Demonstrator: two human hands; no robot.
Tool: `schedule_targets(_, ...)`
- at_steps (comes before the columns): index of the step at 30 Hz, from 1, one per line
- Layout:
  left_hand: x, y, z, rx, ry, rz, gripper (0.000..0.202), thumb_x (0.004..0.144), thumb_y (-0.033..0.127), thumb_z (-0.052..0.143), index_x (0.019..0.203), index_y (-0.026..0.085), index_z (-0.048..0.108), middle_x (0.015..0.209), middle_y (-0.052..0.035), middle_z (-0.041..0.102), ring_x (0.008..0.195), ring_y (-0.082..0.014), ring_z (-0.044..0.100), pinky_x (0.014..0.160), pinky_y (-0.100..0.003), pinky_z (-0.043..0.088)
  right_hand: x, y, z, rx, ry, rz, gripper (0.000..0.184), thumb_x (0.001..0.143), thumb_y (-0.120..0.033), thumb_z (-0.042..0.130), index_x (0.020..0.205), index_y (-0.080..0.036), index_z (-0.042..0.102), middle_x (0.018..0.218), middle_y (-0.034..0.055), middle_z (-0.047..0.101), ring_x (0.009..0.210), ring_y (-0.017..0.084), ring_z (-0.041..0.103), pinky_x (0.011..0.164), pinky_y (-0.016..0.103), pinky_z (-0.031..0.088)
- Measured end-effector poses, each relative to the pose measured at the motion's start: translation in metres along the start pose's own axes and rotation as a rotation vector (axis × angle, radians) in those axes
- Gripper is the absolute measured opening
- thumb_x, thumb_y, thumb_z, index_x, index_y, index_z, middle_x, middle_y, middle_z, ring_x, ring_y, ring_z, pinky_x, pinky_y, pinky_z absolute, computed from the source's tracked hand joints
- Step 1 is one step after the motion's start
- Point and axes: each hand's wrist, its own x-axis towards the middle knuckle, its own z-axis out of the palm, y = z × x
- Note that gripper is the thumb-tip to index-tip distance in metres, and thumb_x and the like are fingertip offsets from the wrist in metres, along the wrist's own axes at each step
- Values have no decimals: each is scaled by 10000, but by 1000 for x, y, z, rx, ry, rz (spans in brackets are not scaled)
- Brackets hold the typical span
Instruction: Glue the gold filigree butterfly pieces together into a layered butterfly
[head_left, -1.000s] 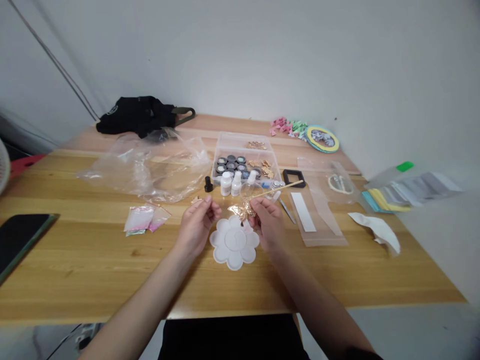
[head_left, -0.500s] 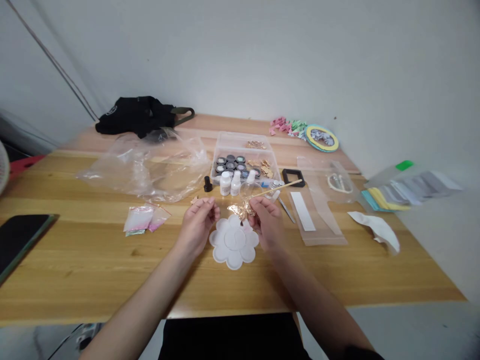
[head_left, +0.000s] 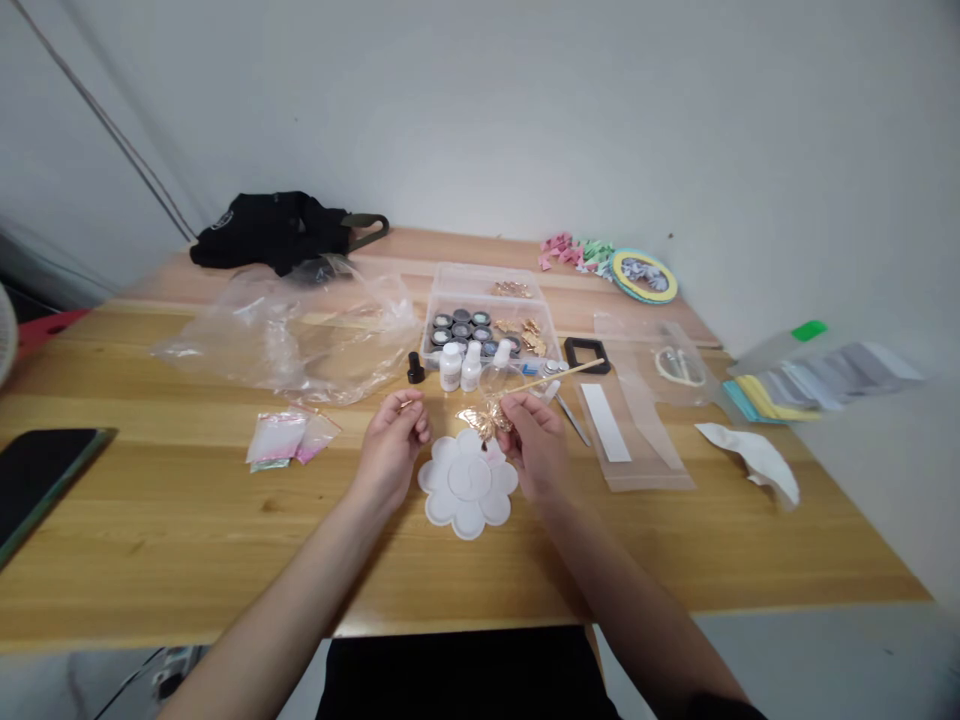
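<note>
Two bare forearms reach in from the near edge of the worktop (head_left: pixel 225 540), and both hands meet near its middle. The left hand (head_left: pixel 391 450) has its fingers (head_left: pixel 390 415) curled almost closed, pinching a tiny gold piece (head_left: pixel 406 404). The right hand (head_left: pixel 534 445) is closed too, its fingers (head_left: pixel 517 405) gripping a gold butterfly (head_left: pixel 484 421) that stands out past the fingertips, perhaps so it stays in clear view. A thin wooden stick (head_left: pixel 551 378) runs from that grip toward the far right; whether it is joined to the butterfly cannot be told.

Directly below the hands lies a white flower-shaped palette (head_left: pixel 467 483), seemingly placed there to be within easy reach of both. Just beyond it, toward the far edge, white bottles (head_left: pixel 451 368) stand before a clear box (head_left: pixel 480 270) of round jars, keeping supplies close. Tweezers (head_left: pixel 574 422) lie just right of the right hand. Toward the left edge lie a crumpled plastic bag (head_left: pixel 285 345) and a dark phone (head_left: pixel 45 480).
</note>
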Motion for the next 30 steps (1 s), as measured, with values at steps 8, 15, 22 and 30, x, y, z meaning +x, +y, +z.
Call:
schedule_targets(8, 2, 0, 0, -21, 77, -29, 159, 710, 80, 607, 820, 183, 559, 587, 54, 556, 536, -78, 515, 542, -192, 387, 0, 0, 1, -1, 9, -1, 263, 627, -409, 723, 645, -204, 560, 416, -85, 468, 369, 55, 380, 381, 182, 212)
schedule_targets(15, 1, 0, 1, 12, 54, -7, 215, 626, 100, 733, 799, 163, 621, 664, 36, 635, 582, -71, 561, 597, -193, 411, -2, -1, 1, 8, -19, 0, 263, 643, -413, 723, 647, -213, 552, 424, -83, 477, 379, 57, 385, 395, 190, 236)
schedule_targets(22, 1, 1, 2, 17, 13, -12, 138, 655, 174, 753, 756, 149, 661, 666, 1, 669, 595, -94, 582, 603, -213, 425, -1, -2, 1, -23, -76, -25, 301, 671, -454, 692, 658, -221, 501, 415, -67, 534, 320, 38, 266, 353, 196, 116)
schedule_targets(30, -10, -4, 5, 126, -289, -63, 262, 645, 365, 809, 721, 140, 698, 690, -39, 683, 662, -143, 604, 636, -248, 447, 0, 5, 2, -46, -171, -81, 294, 706, -468, 674, 724, -234, 499, 418, -97, 521, 277, 31, 246, 321, 193, 109)
